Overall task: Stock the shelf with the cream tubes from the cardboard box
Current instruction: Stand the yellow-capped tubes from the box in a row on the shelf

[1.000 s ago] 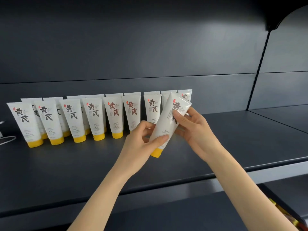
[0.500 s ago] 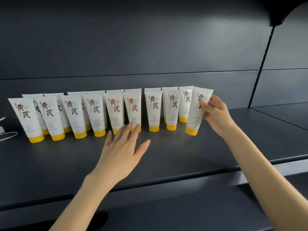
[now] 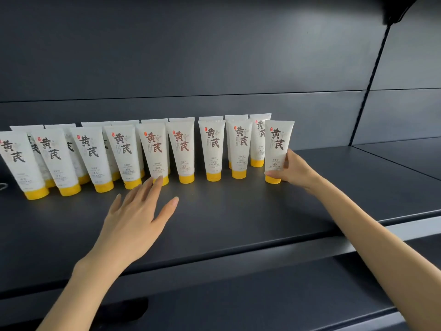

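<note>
1. Since 0.5 s ago the end tube (image 3: pixel 278 149) has gone from leaning to upright, and the right hand (image 3: pixel 296 170) has slid from its upper part down to just above its yellow cap. 1.0 s ago both hands held this tube in the air.
2. We note the end tube now stands cap-down on the shelf (image 3: pixel 238 223).
3. Right hand: clamped on the end tube, with the thumb across the lower front and the fingers wrapped behind, out of our sight.
4. Left hand (image 3: pixel 136 216): well left of the end tube and nearer us, held over the shelf as before. Its palm is down and its fingers are straight and spread, holding nothing. The fingertips overlap the cap of a front-row tube; we cannot tell if they touch it.
5. Front row (image 3: pixel 183 149): runs leftward from the end tube, 9 tubes counting it, all white, cap-down, labels facing us.
6. Back row (image 3: pixel 260 137): behind and left of the end tube, mostly hidden. 1 of its tubes shows in the gap between the end tube and its neighbour.
7. Cable (image 3: pixel 2 186): at the far left edge, well apart from the end tube.
8. Upright post (image 3: pixel 372 75): behind and right of the end tube.
</note>
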`<state>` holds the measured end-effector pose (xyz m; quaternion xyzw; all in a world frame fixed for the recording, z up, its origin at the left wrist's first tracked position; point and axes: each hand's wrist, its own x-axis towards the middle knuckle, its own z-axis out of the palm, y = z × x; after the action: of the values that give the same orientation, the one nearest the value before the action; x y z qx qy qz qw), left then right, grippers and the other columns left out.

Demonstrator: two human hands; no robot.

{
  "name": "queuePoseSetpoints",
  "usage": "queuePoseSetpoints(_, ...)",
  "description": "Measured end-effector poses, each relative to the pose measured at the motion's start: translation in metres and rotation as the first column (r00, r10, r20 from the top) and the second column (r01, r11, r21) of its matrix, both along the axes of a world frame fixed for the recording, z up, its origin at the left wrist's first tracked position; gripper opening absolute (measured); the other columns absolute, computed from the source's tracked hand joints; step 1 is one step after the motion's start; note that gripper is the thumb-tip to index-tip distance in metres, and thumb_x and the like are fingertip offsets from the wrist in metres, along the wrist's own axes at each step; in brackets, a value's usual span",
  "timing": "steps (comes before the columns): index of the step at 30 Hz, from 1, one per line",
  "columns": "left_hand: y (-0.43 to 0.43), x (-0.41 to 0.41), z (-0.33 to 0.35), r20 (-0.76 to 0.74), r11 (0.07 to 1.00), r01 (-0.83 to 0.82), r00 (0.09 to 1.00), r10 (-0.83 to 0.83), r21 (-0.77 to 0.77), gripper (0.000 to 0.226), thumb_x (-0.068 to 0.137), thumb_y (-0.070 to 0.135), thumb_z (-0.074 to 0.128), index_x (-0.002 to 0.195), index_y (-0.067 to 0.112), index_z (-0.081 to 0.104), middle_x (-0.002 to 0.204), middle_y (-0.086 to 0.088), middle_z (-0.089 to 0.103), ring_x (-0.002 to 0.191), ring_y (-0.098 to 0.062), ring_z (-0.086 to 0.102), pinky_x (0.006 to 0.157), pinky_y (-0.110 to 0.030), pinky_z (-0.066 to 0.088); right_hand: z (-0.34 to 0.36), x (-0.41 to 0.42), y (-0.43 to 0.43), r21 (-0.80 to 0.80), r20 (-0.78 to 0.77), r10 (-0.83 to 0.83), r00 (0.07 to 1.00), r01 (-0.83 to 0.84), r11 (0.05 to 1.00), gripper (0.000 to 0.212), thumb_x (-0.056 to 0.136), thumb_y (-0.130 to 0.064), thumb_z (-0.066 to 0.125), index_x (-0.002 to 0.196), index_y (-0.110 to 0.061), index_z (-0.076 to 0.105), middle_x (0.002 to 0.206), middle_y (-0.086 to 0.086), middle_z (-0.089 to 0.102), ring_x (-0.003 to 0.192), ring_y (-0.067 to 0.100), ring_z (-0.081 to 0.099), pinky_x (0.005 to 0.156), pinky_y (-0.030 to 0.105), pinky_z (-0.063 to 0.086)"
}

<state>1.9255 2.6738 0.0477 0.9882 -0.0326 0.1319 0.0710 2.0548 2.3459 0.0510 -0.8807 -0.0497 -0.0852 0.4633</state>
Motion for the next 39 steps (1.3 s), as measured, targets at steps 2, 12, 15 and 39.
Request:
queuePoseSetpoints(2,-0.001,0.001,-0.001,-0.009,1.000,0.002,1.000,-0.002,-0.013,0.077,0.085,0.064,0.006,0.151,0.027,0.001,0.160,0.007,0.006,0.146,-0.012,0.010,0.118,-0.040,0.015,-0.004,0.003,0.001,-0.015,0.011,-0.044,0.999,0.044,0.999,0.060,0.076,-0.015,0.077,0.125,-0.010,0.043,0.121,0.005,0.058,0.112,0.022,0.055,0.096,0.042,0.048)
queuePoseSetpoints(12,-0.007,0.005,0.000,-0.005,0.999,0.029,1.000,-0.029,-0.033,0.075,0.087,0.063,0.008,0.152,0.027,0.001,0.160,0.007,0.005,0.146,-0.011,0.010,0.117,-0.035,0.014,-0.003,0.025,0.010,-0.014,0.043,-0.083,0.996,0.084,0.996,0.059,0.079,-0.015,0.075,0.127,-0.010,0.041,0.125,0.005,0.056,0.112,0.022,0.056,0.079,0.030,0.049)
queuePoseSetpoints(15,-0.006,0.005,0.000,-0.004,0.999,0.026,1.000,-0.026,-0.033,0.072,0.089,0.061,0.010,0.151,0.027,0.001,0.160,0.007,0.004,0.146,-0.011,0.009,0.117,-0.035,0.015,-0.005,0.028,0.009,0.001,0.036,-0.086,0.996,0.086,0.996,0.059,0.078,-0.016,0.076,0.128,-0.011,0.043,0.122,0.005,0.057,0.109,0.022,0.057,0.084,0.032,0.050)
queuePoseSetpoints(39,0.019,-0.037,-0.004,0.109,0.992,0.081,0.992,-0.070,-0.094,0.074,0.087,0.059,0.012,0.152,0.025,0.010,0.159,0.004,0.011,0.145,-0.013,0.015,0.118,-0.037,0.016,0.005,-0.045,0.030,-0.251,0.023,-0.197,0.980,0.196,0.948,0.064,0.093,-0.047,0.050,0.143,-0.013,0.028,0.147,0.010,0.030,0.133,0.029,0.034,0.095,0.035,0.034)
